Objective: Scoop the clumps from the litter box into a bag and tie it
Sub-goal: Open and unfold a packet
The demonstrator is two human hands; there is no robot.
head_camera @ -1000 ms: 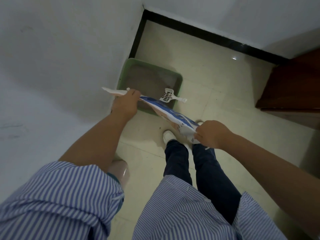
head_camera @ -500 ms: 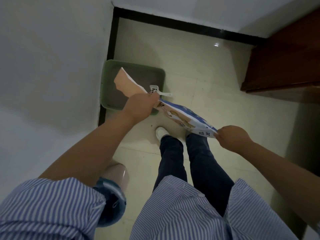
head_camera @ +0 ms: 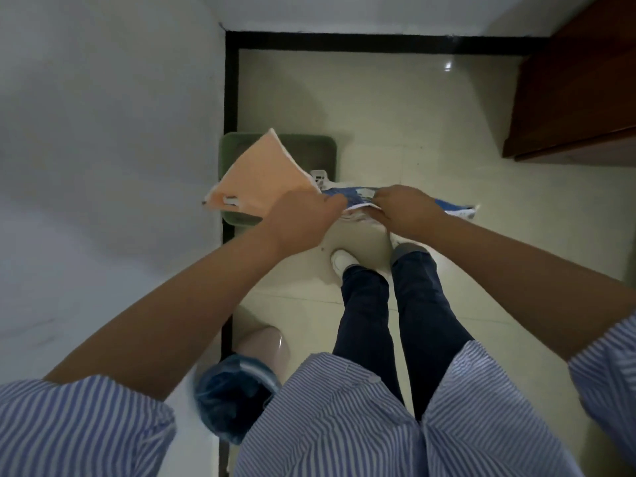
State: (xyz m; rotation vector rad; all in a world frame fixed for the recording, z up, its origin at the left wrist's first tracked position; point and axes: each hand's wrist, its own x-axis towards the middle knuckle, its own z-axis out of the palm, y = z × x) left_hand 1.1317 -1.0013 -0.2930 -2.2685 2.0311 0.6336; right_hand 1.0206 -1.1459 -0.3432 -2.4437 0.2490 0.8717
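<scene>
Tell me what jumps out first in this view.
Both hands, left hand and right hand, meet mid-frame gripping a bag, peach one side, blue-printed the other. Behind it, a green litter box sits on the floor by the wall, a white scoop peeking out.

Brown wooden cabinet point(head_camera: 578, 98) at right — blue-lined bin point(head_camera: 237, 397) by the wall.

No text, brand or number can be read anywhere in the head view. The bag point(head_camera: 347, 196) carries blue-and-white print, with some marks near its right end, but they are too small and blurred to make out as letters or numbers.
</scene>
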